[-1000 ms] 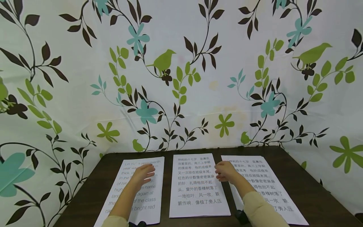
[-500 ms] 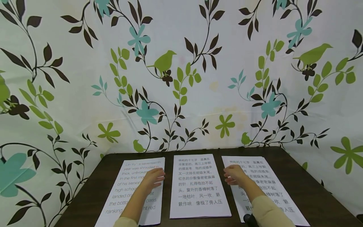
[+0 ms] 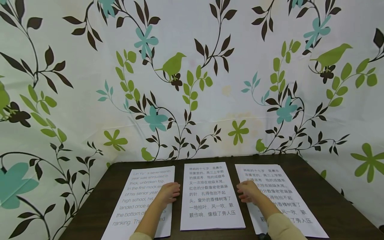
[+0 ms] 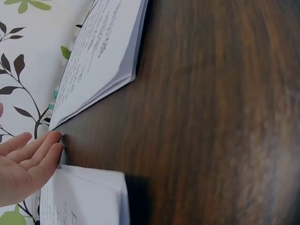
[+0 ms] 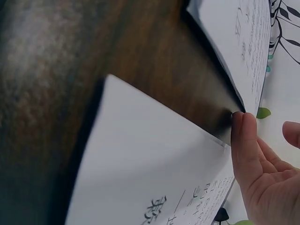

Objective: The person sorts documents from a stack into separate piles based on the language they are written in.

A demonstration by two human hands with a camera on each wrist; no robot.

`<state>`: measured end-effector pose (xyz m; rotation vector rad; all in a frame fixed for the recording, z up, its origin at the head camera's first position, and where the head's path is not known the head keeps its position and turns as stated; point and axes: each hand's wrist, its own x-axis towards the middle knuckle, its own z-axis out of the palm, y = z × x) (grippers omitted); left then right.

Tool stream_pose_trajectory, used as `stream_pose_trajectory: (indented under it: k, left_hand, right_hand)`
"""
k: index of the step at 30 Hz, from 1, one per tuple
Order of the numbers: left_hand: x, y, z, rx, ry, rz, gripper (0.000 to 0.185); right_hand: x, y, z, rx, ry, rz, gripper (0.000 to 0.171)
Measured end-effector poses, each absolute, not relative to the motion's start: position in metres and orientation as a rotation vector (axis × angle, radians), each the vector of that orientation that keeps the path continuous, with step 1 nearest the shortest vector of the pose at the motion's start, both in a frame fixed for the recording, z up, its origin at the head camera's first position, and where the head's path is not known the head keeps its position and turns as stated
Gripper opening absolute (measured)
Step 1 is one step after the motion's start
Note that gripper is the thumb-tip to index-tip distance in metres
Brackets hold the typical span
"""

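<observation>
Fingers (image 4: pixel 49 157) on the left hand (image 3: pixel 168 194) at 11 o'clock and the right hand (image 3: pixel 249 192) at 1 look loosely bent and holding nothing; can't tell if any tip brushes paper. Middle stack (image 3: pixel 208 196) sits between them at 12. For a clean hold on it, I'd bring both in level, go low on the long edges and squeeze evenly, since its sheet edges look a bit splayed and could slide. Gaps are tight tho: left stack (image 3: pixel 135 196) at 11, right stack (image 3: pixel 282 196) at 1, both under the forearms, easy to drag. Past that it's the dark bench's (image 3: pixel 325 200) far edge, then flowery cloth (image 3: pixel 216 100) behind at 12.
</observation>
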<state>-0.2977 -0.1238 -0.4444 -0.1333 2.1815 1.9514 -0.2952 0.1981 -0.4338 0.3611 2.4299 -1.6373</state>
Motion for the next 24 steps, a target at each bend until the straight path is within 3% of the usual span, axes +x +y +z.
stream_pose_trajectory:
  k: [24]
  left_hand:
    - [-0.2949,-0.1133,-0.4437,-0.091,2.162,1.933,0.049]
  right_hand:
    - [-0.2926,0.192,-0.432,0.3,2.401,-1.663,0.038]
